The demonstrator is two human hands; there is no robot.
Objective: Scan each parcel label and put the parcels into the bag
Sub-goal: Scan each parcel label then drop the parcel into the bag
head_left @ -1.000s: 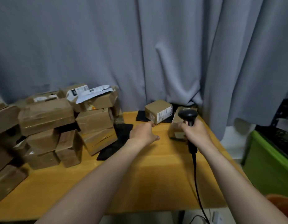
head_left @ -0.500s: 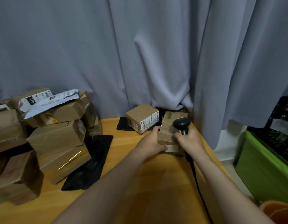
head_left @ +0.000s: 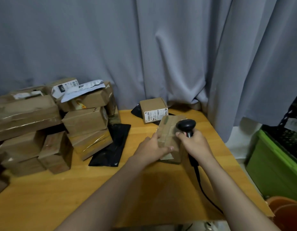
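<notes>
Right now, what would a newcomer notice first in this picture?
At centre, the left hand grips a parcel while the right hand holds a black scanner right beside it. A big pile of brown boxes fills the left side of the table. A grey curtain hangs behind everything.

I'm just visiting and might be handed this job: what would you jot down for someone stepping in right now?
Left hand grips a taped cardboard parcel.
Right hand holds the corded barcode scanner at its right side.
A small labelled box sits behind; a stack of parcels waits at left, by a flat black bag.
Done: no parcel shows as bagged.
To do: scan, bag each.
</notes>
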